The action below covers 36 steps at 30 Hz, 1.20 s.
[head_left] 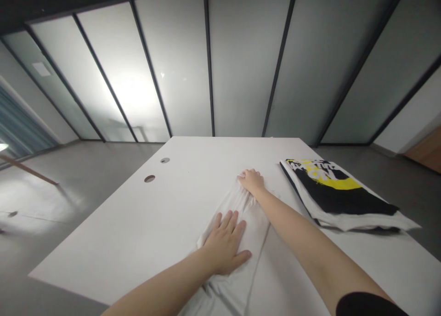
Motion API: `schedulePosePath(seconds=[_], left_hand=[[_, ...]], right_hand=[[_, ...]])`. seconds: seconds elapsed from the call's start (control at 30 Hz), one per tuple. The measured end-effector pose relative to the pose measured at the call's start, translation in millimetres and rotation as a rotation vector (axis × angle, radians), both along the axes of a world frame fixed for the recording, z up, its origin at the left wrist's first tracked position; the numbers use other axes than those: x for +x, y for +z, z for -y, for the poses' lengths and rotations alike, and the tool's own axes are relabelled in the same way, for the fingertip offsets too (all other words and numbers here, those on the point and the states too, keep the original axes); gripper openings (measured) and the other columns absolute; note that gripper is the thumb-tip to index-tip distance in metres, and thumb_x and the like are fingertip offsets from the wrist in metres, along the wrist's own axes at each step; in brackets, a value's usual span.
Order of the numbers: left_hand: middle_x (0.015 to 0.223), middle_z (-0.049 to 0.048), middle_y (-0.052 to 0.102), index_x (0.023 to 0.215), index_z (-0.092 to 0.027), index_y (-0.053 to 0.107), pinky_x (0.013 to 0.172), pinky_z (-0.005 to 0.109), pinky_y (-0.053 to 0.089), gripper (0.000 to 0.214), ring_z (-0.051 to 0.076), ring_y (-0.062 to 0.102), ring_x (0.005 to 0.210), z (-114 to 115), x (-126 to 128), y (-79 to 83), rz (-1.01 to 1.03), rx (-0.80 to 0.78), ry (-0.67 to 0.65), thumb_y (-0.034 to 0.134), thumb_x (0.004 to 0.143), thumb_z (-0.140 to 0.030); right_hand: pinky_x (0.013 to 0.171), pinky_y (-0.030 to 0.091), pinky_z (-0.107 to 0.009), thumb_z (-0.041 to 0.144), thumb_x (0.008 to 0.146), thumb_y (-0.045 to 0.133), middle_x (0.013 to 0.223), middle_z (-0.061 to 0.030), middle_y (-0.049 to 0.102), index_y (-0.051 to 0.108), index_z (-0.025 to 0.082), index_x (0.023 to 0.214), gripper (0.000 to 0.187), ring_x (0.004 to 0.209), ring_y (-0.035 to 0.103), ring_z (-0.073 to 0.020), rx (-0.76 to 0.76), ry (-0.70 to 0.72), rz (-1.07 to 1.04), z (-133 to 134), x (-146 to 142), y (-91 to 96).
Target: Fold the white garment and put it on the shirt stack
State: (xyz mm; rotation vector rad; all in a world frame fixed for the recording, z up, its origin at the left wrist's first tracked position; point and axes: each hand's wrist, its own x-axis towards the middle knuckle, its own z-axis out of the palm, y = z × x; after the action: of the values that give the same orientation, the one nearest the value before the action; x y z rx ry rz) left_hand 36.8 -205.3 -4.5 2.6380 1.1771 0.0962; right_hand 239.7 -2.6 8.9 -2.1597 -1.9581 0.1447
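A white cloth garment (253, 219) lies bunched lengthwise on the white table (117, 228), running away from me. My left hand (223, 247) presses flat on it, fingers spread. At the garment's far end my right hand (251, 180) has its fingers curled over the gathered fabric and grips it. To the right of that hand, apart from it, lies a folded T-shirt (332, 192) with a black and yellow print and a white edge. My forearms are bare, with a dark sleeve at the lower right.
Two round cable holes (149, 178) lie near the table's left side. A grey floor (69, 178) surrounds the table on the left and right. Behind the far edge stands a frosted glass partition (172, 68) with dark frames.
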Motion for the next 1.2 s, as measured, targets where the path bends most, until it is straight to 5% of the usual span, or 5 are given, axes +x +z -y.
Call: schedulePosePath(seconds=[0.4, 0.57, 0.67, 0.93, 1.2], left_hand=[[0.178, 0.0182, 0.017, 0.167, -0.022, 0.031, 0.131, 0.064, 0.011, 0.083, 0.038, 0.012, 0.165, 0.7, -1.1, 6.8, 0.005, 0.002, 0.004, 0.038, 0.102, -0.073], [0.176, 0.0188, 0.024, 0.161, -0.020, 0.037, 0.130, 0.063, 0.014, 0.080, 0.039, 0.019, 0.163, 1.6, 1.6, 6.2, 0.019, 0.025, 0.020, 0.044, 0.100, -0.071], [0.157, 0.0193, 0.049, 0.141, -0.019, 0.053, 0.126, 0.059, 0.026, 0.060, 0.038, 0.041, 0.148, 5.0, 4.8, 10.5, 0.037, 0.054, 0.068, 0.052, 0.099, -0.063], [0.124, 0.0142, 0.059, 0.120, -0.019, 0.057, 0.103, 0.049, 0.047, 0.038, 0.033, 0.053, 0.116, 9.7, 11.5, 13.9, 0.010, 0.120, 0.087, 0.055, 0.100, -0.052], [0.122, 0.0112, 0.063, 0.111, -0.022, 0.060, 0.099, 0.044, 0.049, 0.026, 0.030, 0.057, 0.113, 7.0, 9.7, 19.2, 0.062, 0.108, 0.098, 0.059, 0.099, -0.046]], right_hand=[[0.103, 0.045, -0.042, 0.039, 0.108, 0.045, 0.138, -0.0178, 0.066, 0.068, 0.019, 0.137, 0.042, 0.126, 0.059, -0.0331, 0.037, 0.033, 0.008, 4.3, -6.1, 14.7], [0.119, 0.034, -0.042, 0.039, 0.109, 0.042, 0.157, -0.0126, 0.056, 0.062, 0.026, 0.147, 0.045, 0.143, 0.049, -0.0299, 0.046, 0.269, 0.034, 44.5, -29.0, 11.4], [0.124, 0.028, -0.052, 0.043, 0.107, 0.046, 0.166, -0.0134, 0.047, 0.057, 0.026, 0.154, 0.052, 0.153, 0.039, -0.0370, -0.032, 0.354, 0.077, 78.5, -35.4, -3.7], [0.129, 0.024, -0.045, 0.043, 0.109, 0.038, 0.174, -0.0157, 0.034, 0.042, 0.012, 0.165, 0.064, 0.161, 0.029, -0.0343, -0.083, 0.392, 0.038, 92.2, -10.3, -16.6], [0.128, 0.014, -0.065, 0.043, 0.108, 0.040, 0.172, -0.0138, 0.037, 0.052, 0.017, 0.160, 0.058, 0.160, 0.021, -0.0462, 0.023, 0.267, 0.080, 110.5, -14.2, -8.2]])
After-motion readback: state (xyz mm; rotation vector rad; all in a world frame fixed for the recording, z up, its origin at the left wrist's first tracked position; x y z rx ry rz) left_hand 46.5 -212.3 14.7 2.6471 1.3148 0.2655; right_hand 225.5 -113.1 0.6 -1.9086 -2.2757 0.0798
